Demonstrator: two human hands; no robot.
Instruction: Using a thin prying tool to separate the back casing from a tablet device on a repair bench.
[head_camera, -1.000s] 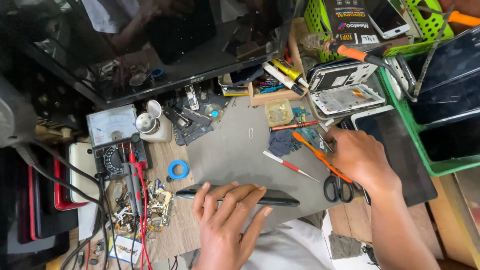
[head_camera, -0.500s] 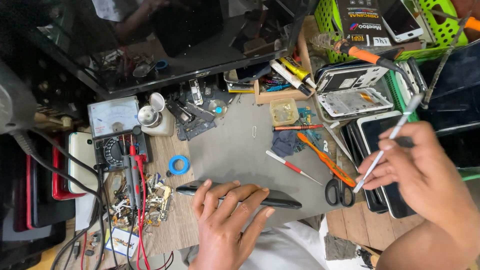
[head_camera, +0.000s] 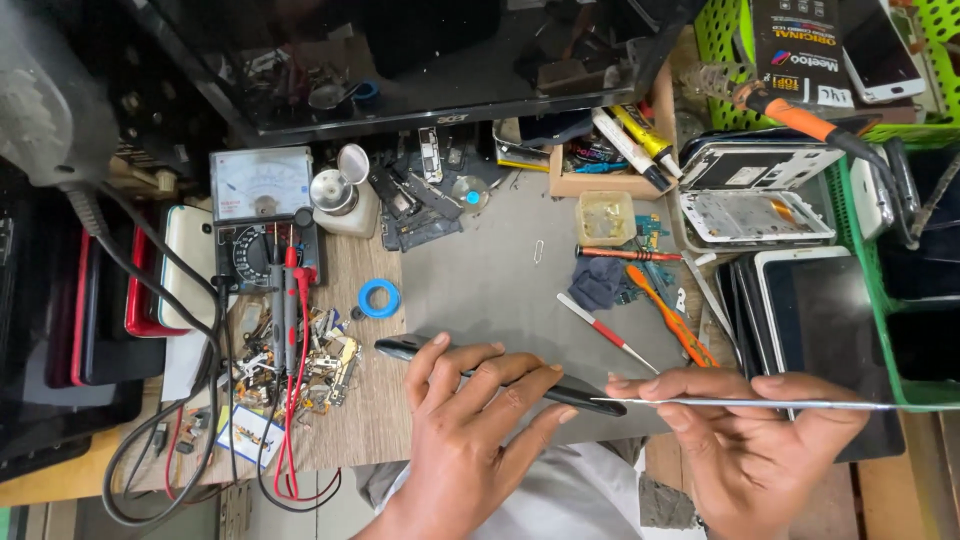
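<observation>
My left hand (head_camera: 470, 420) lies flat with fingers spread on a thin black phone (head_camera: 400, 347) that sits edge-on along the front of the grey work mat (head_camera: 500, 280). My right hand (head_camera: 755, 435) pinches a long thin metal pry tool (head_camera: 800, 404) held level, its tip touching the phone's right end near my left fingertips.
A red-handled screwdriver (head_camera: 605, 331), an orange pry tool (head_camera: 670, 315) and scissors lie on the mat's right. A multimeter (head_camera: 262, 215) with red leads, a blue tape ring (head_camera: 379, 297) and loose parts sit left. Tablets (head_camera: 815, 320), phone frames and green baskets (head_camera: 865, 240) crowd the right.
My right hand came from the right side toward the phone and turned the metal tool from upright to level, its tip now at the phone's end. My left hand stayed on the phone.
</observation>
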